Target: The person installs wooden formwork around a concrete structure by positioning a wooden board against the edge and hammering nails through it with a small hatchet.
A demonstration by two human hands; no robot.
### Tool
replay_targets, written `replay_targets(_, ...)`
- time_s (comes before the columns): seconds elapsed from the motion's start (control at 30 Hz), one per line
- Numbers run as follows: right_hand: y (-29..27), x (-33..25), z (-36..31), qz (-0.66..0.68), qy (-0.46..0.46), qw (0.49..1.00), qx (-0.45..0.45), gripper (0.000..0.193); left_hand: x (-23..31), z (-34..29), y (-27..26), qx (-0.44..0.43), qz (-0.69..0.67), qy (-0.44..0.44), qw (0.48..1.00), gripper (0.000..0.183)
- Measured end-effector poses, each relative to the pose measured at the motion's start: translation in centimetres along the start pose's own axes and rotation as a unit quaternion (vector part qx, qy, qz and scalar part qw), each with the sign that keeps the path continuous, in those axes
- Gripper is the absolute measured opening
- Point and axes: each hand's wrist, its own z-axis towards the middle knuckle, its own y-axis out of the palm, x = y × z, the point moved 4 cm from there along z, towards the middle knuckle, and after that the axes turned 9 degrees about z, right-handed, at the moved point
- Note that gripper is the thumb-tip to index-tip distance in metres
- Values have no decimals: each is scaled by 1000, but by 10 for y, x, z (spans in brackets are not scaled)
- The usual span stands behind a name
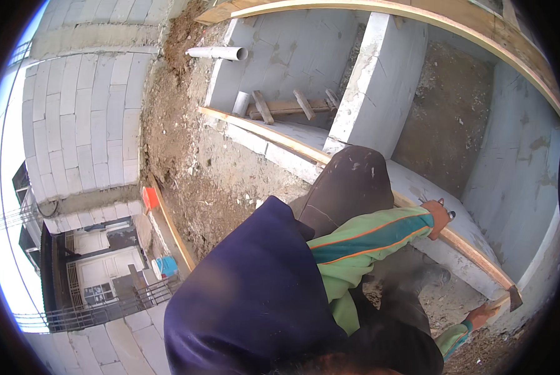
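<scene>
My left hand (439, 217) is closed on the long wooden strip along the top of the low block wall. Something small and metallic, with a shiny tip and a dark end, pokes out by its fingers; I cannot make out its kind. A green sleeve with a teal stripe covers that arm. At the lower right my right hand (479, 316) grips the pale wooden handle of a hatchet (515, 299). Its dark flat head is close to the near end of the wooden strip (477, 255). My bent knee (355, 181) in brown trousers hides part of the strip.
Grey block walls (380, 81) enclose sunken bays with dirt floors. A curved plank (467, 25) spans the far side. A white pipe (220, 53) juts out at the upper left. Rubble soil (195, 187), an orange bucket (150, 198) and a blue bucket (166, 267) are to the left.
</scene>
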Motion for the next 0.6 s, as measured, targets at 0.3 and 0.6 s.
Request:
replay_targets(0.3,-9,-16,7,-73,26,997,-22,60,-8,24,11,144,-119,-94,978,54)
replay_targets(0.6,-21,-14,12,-78,67,995,-19,64,-32,28,-3,169,-367,-138,904,24)
